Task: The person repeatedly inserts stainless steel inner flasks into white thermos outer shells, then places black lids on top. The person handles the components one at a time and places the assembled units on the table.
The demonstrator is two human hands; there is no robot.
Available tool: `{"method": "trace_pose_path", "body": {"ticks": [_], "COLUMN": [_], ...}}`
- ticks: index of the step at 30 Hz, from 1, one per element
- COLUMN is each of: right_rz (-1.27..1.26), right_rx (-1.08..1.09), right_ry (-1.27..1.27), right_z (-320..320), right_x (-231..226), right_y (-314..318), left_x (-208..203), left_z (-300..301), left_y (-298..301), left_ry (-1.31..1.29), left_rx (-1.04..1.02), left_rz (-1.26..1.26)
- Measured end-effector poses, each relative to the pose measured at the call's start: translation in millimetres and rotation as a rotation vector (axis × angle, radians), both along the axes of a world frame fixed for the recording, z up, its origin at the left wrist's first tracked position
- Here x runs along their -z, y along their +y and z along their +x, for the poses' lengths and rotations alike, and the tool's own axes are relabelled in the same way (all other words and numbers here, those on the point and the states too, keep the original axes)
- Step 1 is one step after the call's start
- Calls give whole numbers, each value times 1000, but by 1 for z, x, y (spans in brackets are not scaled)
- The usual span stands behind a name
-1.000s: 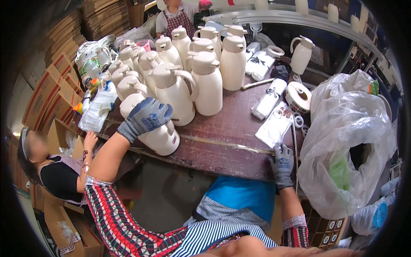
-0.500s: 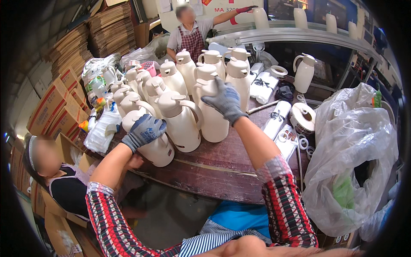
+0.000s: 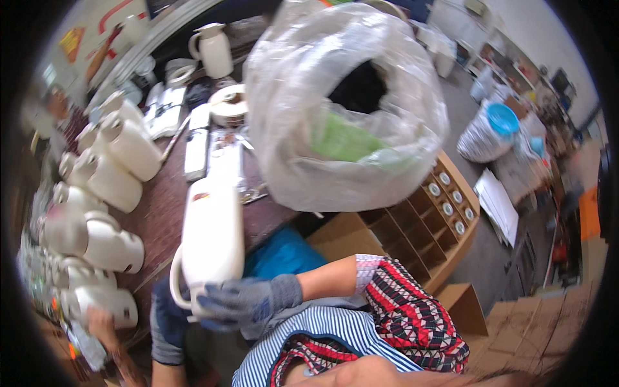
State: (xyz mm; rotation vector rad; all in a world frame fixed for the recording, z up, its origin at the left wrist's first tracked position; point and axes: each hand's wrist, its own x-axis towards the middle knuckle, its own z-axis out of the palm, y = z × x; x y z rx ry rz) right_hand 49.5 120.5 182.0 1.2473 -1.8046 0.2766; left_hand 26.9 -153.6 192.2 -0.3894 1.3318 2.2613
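The white jug (image 3: pixel 213 242), seen across the near edge of the surface (image 3: pixel 169 209), lies just beyond the hands, its long axis running near to far, base far and lid end near. The right hand (image 3: pixel 242 302) is wrapped around that lid end; the left hand (image 3: pixel 169 322) is just left, by the handle, its grip unclear.

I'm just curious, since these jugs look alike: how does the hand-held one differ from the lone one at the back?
The held jug is tipped over, base pointing away; the back jug stands upright. The held jug is in the right hand; no hand touches the back jug. Both are pale, handled jugs.
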Motion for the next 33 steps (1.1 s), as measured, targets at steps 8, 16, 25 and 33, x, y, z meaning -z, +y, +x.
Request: {"method": "trace_pose_path", "body": {"ticks": [8,16,25,33], "right_rz": [-154,-737,-757,-525], "right_rx": [609,2325,2258,1742], "right_ry": [-480,-744,-1265,-891], "right_z": [99,309,345,347], "right_x": [132,265,336,78], "right_y": [237,618,678,610], "left_x": [56,91,77,-16], "left_z": [1,-63,-73,11], "left_y": [44,43,46,285], "left_ry": [148,672,1100,1984], "left_rx": [228,450,310,550], "left_rz": [-411,-1070,-1571,-1209]}}
